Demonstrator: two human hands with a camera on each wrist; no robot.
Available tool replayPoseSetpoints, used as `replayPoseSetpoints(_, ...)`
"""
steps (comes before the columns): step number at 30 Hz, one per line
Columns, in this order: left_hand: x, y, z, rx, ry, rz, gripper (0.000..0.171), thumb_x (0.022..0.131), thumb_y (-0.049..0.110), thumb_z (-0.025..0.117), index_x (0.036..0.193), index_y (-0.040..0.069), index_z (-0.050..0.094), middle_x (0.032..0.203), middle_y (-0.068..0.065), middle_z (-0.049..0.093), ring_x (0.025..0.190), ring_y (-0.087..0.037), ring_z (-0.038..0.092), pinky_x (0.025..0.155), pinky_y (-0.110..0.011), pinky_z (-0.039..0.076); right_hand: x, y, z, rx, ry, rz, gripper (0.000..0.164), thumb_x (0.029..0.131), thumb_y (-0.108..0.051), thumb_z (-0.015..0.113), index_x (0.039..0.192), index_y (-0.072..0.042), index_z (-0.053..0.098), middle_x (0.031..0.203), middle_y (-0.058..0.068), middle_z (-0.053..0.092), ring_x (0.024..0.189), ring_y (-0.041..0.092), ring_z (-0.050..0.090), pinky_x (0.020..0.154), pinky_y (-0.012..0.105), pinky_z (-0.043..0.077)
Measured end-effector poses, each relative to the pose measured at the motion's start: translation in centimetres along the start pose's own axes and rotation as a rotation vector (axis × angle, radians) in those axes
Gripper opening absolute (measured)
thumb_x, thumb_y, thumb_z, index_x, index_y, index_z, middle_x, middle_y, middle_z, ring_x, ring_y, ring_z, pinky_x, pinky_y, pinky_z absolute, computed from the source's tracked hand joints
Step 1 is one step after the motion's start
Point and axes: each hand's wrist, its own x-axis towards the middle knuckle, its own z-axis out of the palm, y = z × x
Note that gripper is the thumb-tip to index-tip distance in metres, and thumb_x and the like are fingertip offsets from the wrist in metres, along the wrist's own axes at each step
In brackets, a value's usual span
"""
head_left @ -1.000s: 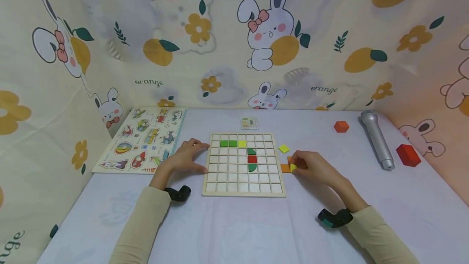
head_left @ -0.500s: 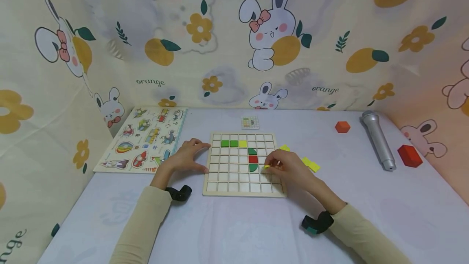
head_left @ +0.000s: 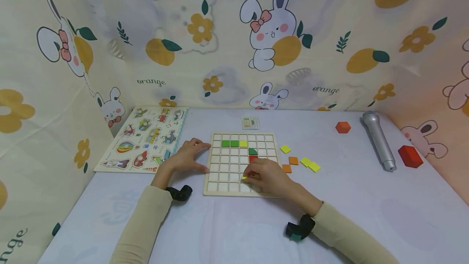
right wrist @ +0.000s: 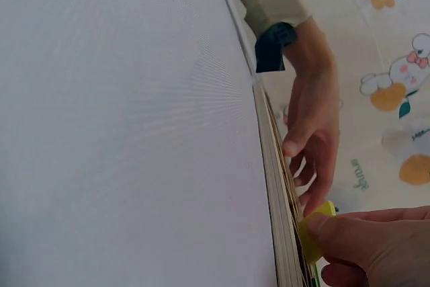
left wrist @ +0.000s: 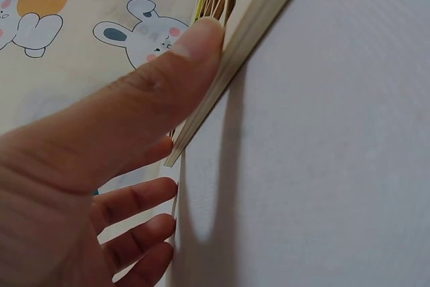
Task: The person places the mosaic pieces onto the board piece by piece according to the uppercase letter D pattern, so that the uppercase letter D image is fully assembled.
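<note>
In the head view a wooden grid board [head_left: 227, 194] lies on the white table. My left hand [head_left: 184, 159] touches its left edge with thumb and fingertips, the fingers fairly straight. Over the lower middle cells, my right hand [head_left: 271, 177] pinches a yellow tile [right wrist: 310, 238], seen tilted at the board in the right wrist view. Green square tiles [head_left: 230, 143] and a yellow square tile [head_left: 243, 143] sit in an upper row. A green curved-edge tile [head_left: 252, 151] is above a red tile [head_left: 253, 158]; the right hand hides the cells below.
Loose yellow tiles [head_left: 310, 164] and orange tiles [head_left: 293, 161] lie right of the board. Behind it is a small pattern card [head_left: 250, 123]. A picture puzzle board [head_left: 146, 137] stands left; a silver microphone-like cylinder [head_left: 378, 140] and red blocks [head_left: 409, 156] are at right.
My right hand has moved left from the loose tiles onto the board, carrying a yellow tile. It uncovers the orange tiles and covers the lower green piece. My left hand stays put.
</note>
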Motion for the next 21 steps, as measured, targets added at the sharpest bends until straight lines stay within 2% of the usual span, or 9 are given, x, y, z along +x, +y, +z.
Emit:
replayPoseSetpoints(7,-0.01,0.09,-0.05,-0.001,-0.003,-0.016,0.084,0.067,0.04,0.082,0.138,0.015,0.045,0.133,-0.012,0.039,0.121,-0.032,0.036,0.1,-0.051,0.034,-0.15,0.39,-0.12,0.024,-0.023,-0.039,0.012,0.073,-0.021,0.08,0.082,-0.015,0.074,0.08,-0.01,0.062,0.072,0.002,0.056,0.065,0.015,0.047)
replayPoseSetpoints(15,0.01,0.15,-0.02,-0.005,-0.006,-0.023,0.084,0.067,0.04,0.082,0.138,0.015,0.045,0.133,-0.012,0.04,0.121,-0.032,0.036,0.1,-0.051,0.033,-0.16,0.29,-0.93,0.06,-0.15,0.042,0.013,0.078,-0.023,0.076,0.09,-0.018,0.076,0.087,-0.011,0.06,0.08,0.002,0.054,0.072,0.017,0.048)
replayPoseSetpoints(21,0.05,0.17,-0.02,-0.004,-0.007,-0.018,0.084,0.067,0.04,0.082,0.139,0.015,0.045,0.133,-0.012,0.04,0.12,-0.032,0.036,0.1,-0.051,0.033,0.06,0.3,-0.67,0.034,-0.141,0.061,0.008,0.08,-0.02,0.073,0.088,-0.019,0.072,0.087,-0.01,0.058,0.078,0.005,0.053,0.071,0.019,0.048)
